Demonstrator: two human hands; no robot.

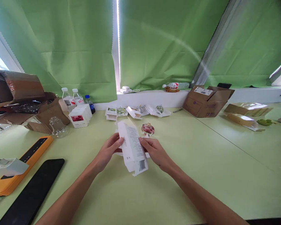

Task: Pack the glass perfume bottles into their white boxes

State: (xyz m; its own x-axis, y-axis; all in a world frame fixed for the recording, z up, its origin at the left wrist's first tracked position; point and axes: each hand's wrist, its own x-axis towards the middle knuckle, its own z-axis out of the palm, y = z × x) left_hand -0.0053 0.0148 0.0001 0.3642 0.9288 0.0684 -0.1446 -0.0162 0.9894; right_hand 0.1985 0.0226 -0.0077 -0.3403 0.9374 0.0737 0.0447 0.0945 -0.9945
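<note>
Right now, a left hand (106, 153) and a right hand (155, 151) hold an unfolded white cardboard box (131, 147) from either side over the pale green desk (201, 175), their fingers (118, 140) pinching its edges. Just beyond sits a round glass ornament (147, 129) with red inside. Left of the hands lie a black tablet (30, 190) and an orange case (21, 162). Farther off stand a clear glass jar (58, 127), open white cartons (133, 112), and a brown cardboard carton (207, 101).

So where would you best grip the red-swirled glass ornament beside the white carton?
Probably around its rounded glass body, coming from the near side with the right hand, which is closest. The small top looks too slight to trust, and the white carton crowds its left side.
</note>
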